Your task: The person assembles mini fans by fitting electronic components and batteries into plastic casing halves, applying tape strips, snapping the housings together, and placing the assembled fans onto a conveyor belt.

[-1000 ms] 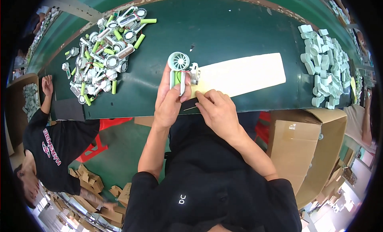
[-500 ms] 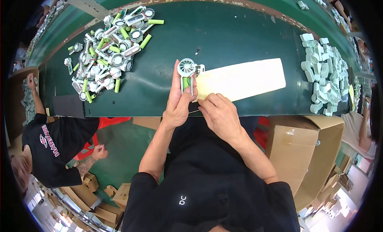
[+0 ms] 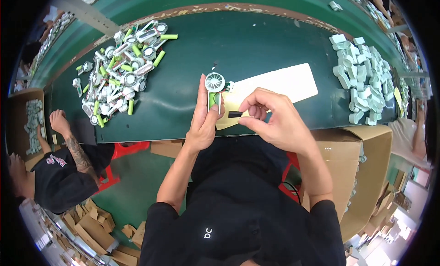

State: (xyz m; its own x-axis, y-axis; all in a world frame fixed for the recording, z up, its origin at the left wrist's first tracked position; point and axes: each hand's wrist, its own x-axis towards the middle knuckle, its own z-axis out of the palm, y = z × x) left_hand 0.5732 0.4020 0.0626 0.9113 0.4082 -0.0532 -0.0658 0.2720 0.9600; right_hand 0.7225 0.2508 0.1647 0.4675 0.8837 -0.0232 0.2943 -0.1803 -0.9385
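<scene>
My left hand (image 3: 201,127) is closed around the handle of a small white handheld fan assembly (image 3: 214,82). Its round, spoked head points away from me, and a green battery (image 3: 212,101) shows in the open handle. A small green circuit board (image 3: 228,86) sticks out at the right of the head. Between the thumb and fingers of my right hand (image 3: 279,122) is a small black strip (image 3: 235,114), just right of the fan handle and apart from it. Under it lies a pale yellow-white sheet (image 3: 286,85).
A heap of fan assemblies with green batteries (image 3: 121,69) lies left on the green table (image 3: 256,41). Pale green plastic housings (image 3: 364,78) are piled right. A cardboard box (image 3: 337,174) stands below the right edge. A co-worker (image 3: 59,174) sits at the left.
My right hand has lifted away from the sheet's near edge and turned, now with the black strip in its fingers. The co-worker's forearm has come up to the table edge.
</scene>
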